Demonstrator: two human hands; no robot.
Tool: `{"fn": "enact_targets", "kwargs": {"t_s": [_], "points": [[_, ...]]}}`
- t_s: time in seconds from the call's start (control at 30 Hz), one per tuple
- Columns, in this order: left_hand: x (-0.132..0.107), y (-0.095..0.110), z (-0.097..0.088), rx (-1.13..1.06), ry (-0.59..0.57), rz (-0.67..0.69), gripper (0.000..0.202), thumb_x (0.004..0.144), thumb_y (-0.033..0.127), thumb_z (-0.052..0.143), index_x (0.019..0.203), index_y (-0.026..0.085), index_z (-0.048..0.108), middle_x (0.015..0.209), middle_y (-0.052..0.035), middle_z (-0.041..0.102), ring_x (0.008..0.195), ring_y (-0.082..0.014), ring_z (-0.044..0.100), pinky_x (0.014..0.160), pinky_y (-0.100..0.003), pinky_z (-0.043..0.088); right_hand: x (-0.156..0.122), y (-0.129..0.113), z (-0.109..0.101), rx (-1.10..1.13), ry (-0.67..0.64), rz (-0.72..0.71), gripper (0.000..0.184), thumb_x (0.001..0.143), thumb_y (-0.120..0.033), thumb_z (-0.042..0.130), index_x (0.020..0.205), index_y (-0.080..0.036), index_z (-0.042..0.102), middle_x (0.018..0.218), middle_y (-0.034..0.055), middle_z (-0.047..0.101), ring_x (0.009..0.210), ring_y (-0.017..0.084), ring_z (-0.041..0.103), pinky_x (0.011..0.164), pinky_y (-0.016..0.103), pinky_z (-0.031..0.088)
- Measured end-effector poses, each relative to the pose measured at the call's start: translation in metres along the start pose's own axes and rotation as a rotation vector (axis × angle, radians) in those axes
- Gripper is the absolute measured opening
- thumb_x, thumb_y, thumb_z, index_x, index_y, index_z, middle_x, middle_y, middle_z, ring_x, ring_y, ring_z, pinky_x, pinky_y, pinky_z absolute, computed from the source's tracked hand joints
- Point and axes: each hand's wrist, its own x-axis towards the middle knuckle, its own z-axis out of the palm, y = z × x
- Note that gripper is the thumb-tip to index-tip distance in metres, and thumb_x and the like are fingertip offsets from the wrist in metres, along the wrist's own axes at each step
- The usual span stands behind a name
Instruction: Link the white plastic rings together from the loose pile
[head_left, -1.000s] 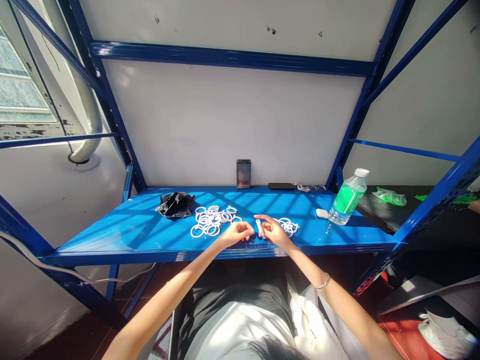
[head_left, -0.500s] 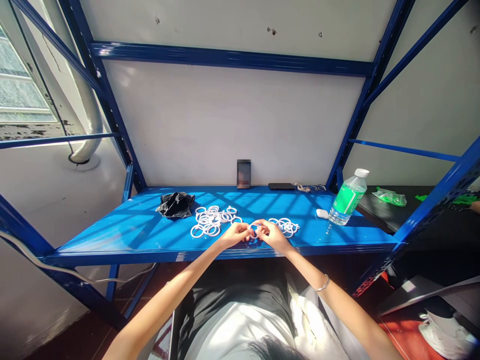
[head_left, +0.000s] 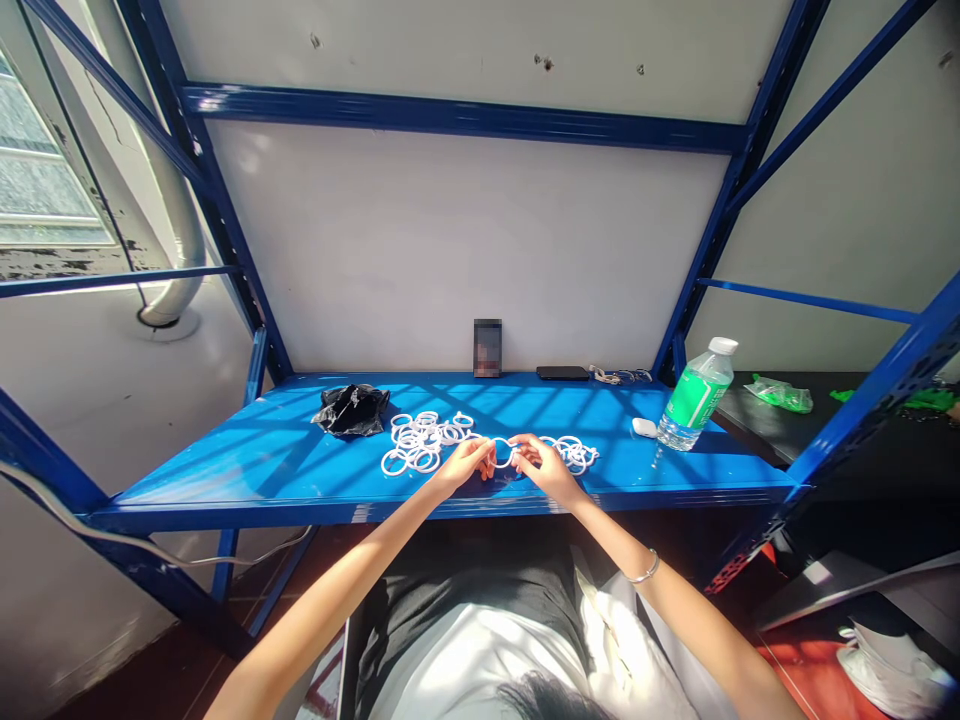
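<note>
Working at a blue table [head_left: 225,470], with a big heap of white rings [head_left: 420,458] to the left and a smaller heap [head_left: 579,458] to the right. Pinching, with left hand [head_left: 469,462] and right hand [head_left: 549,470], opposite sides of one ring [head_left: 504,466] between the heaps.

You have one white ring [head_left: 492,464] between your two hands [head_left: 466,460], two piles of white rings [head_left: 421,441] too overlapped to count, one bottle [head_left: 697,402] and one white case [head_left: 643,427] near the table's [head_left: 247,460] right edge, one black bag [head_left: 352,410] toward the left, two dark slabs [head_left: 562,373] and one cable [head_left: 619,377] along the back
</note>
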Motion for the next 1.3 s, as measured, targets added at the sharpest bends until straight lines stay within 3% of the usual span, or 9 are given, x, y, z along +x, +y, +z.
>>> {"fn": "enact_targets", "kwargs": {"t_s": [0.27, 0.5, 1.0, 1.13, 1.3], "points": [[0.001, -0.001, 0.001, 0.039, -0.013, 0.005, 0.055, 0.076, 0.069, 0.055, 0.068, 0.015, 0.051, 0.057, 0.0015, 0.052, 0.051, -0.0111, 0.054, 0.05, -0.022, 0.043, -0.001, -0.002, 0.001, -0.085, 0.026, -0.053, 0.028, 0.09, -0.045, 0.053, 0.1, -0.02, 0.061, 0.078, 0.0035, 0.066, 0.071, 0.018, 0.064, 0.068, 0.033, 0.054], [-0.005, -0.001, 0.003, 0.236, -0.052, 0.119, 0.052, 0.075, 0.053, 0.069, 0.109, 0.017, 0.051, 0.068, 0.0047, 0.053, 0.057, -0.0104, 0.053, 0.052, -0.02, 0.041, -0.003, -0.004, 0.0, -0.107, 0.039, -0.085, 0.031, 0.091, -0.049, 0.053, 0.093, -0.02, 0.062, 0.077, 0.003, 0.066, 0.072, 0.019, 0.064, 0.067, 0.032, 0.053], [-0.011, 0.009, 0.008, 0.277, -0.071, 0.096, 0.048, 0.076, 0.053, 0.067, 0.105, 0.018, 0.053, 0.07, 0.0033, 0.052, 0.058, -0.0104, 0.049, 0.053, -0.021, 0.038, -0.006, -0.008, 0.003, -0.175, 0.066, -0.112, 0.03, 0.09, -0.049, 0.054, 0.086, -0.021, 0.063, 0.072, 0.0025, 0.066, 0.065, 0.018, 0.064, 0.06, 0.031, 0.051], [-0.028, 0.015, 0.014, 0.376, -0.006, 0.086, 0.044, 0.079, 0.05, 0.065, 0.107, 0.018, 0.054, 0.069, 0.0035, 0.051, 0.057, -0.0102, 0.046, 0.051, -0.021, 0.035, -0.019, -0.01, 0.012, -0.137, 0.07, -0.07, 0.029, 0.091, -0.049, 0.053, 0.089, -0.021, 0.062, 0.069, 0.0014, 0.066, 0.061, 0.017, 0.063, 0.06, 0.031, 0.05], [-0.074, 0.021, 0.019, 0.406, 0.053, 0.091, 0.04, 0.083, 0.046, 0.062, 0.109, 0.017, 0.054, 0.071, 0.0018, 0.053, 0.063, -0.0126, 0.049, 0.055, -0.023, 0.036, -0.041, -0.027, 0.033, -0.069, -0.015, -0.097, 0.025, 0.093, -0.044, 0.053, 0.089, -0.021, 0.062, 0.072, 0.0022, 0.068, 0.064, 0.017, 0.064, 0.061, 0.03, 0.051]]}}
